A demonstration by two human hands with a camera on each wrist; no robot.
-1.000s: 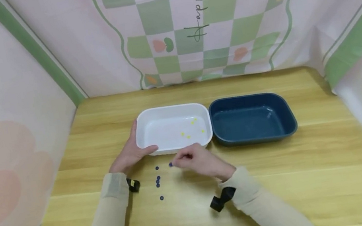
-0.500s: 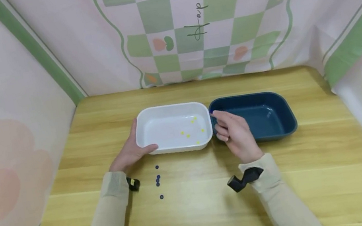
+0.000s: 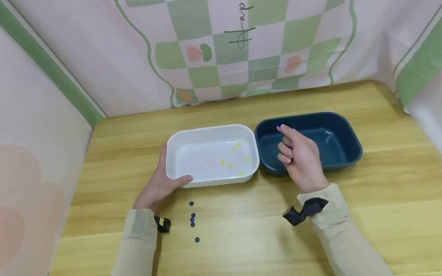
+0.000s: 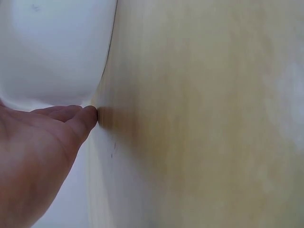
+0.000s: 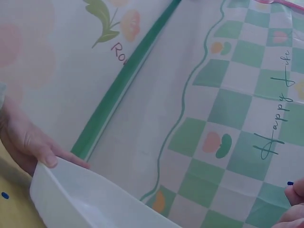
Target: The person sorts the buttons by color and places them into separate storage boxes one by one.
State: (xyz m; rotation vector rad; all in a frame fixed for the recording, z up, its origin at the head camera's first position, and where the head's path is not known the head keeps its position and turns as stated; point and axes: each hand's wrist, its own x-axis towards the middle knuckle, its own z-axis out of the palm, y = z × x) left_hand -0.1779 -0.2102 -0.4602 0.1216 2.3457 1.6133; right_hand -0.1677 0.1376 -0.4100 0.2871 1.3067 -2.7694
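Observation:
My left hand [image 3: 159, 186] grips the left end of a white plastic tub [image 3: 215, 182], its thumb at the front rim and its fingers along the side. In the left wrist view those fingers [image 4: 80, 118] lie against the tub's wall, close to the tabletop. Over the dark blue tub [image 3: 315, 171], my right hand [image 3: 302, 159] pinches a small blue disc [image 3: 278, 126] between thumb and forefinger, the other fingers curled in. The right wrist view catches that disc edge-on at the fingertips. Several small yellow pieces [image 3: 229, 165] lie scattered in the white tub.
Several small dark blue discs [image 3: 192, 220] lie in a rough line on the wooden table [image 3: 244, 272], in front of the white tub. The two tubs stand side by side, nearly touching. A printed curtain [image 3: 206, 27] hangs behind the table and at both sides.
My right hand picked up a blue disc from the table and carried it right and away, over the dark blue tub. Another yellow piece shows in the white tub. My left hand stays put.

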